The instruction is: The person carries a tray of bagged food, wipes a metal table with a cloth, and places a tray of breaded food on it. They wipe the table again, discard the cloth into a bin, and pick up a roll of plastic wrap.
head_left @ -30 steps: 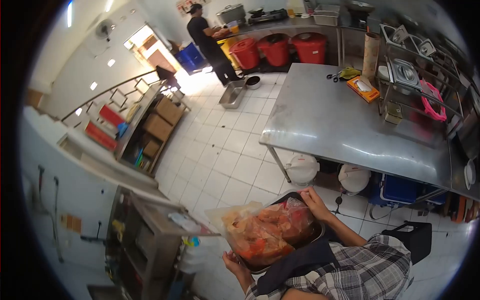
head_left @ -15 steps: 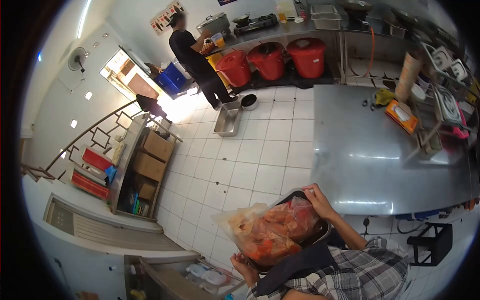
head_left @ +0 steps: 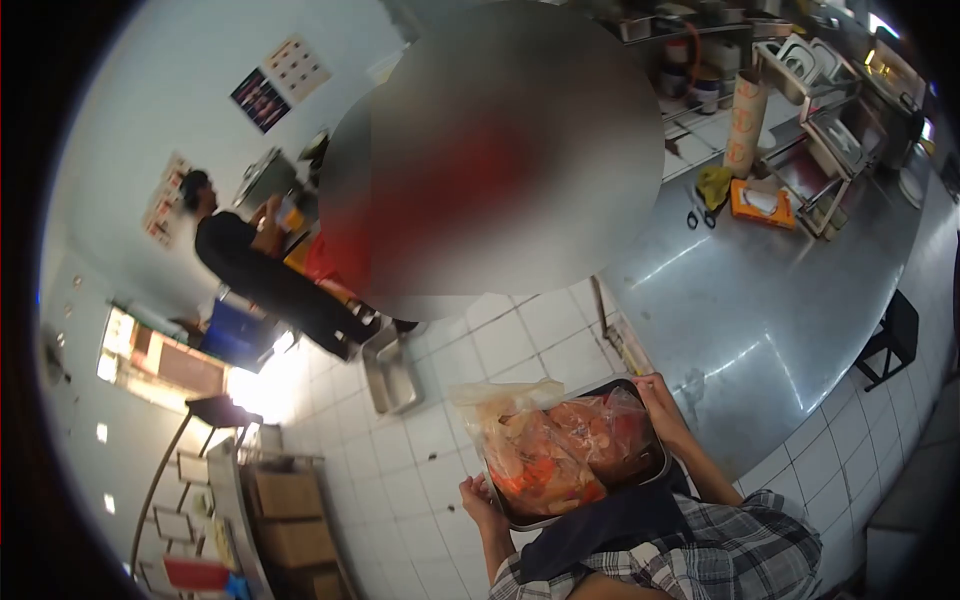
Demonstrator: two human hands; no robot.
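A dark metal tray is held at chest height, and places are told from it. Far to its upper left, a person in dark clothes is seen standing by a doorway, the face left undescribed. Posters are fixed to the wall above that person, but their print is too small to be read. A large blurred patch covers the upper middle of the view, and whatever lies behind it is hidden.

The left hand is closed on the tray's near left corner, with the fingers tucked out of sight beneath. A clear plastic bag of orange and red food pieces is carried in the tray, its loose top spilling over the left rim. The right hand is closed over the tray's far right edge, fingers touching the bag.

To the upper right of the tray a steel table is spread, its far end cut off by the round frame. An orange box, scissors and a tall paper roll are set on it; the red marks on the roll cannot be read.
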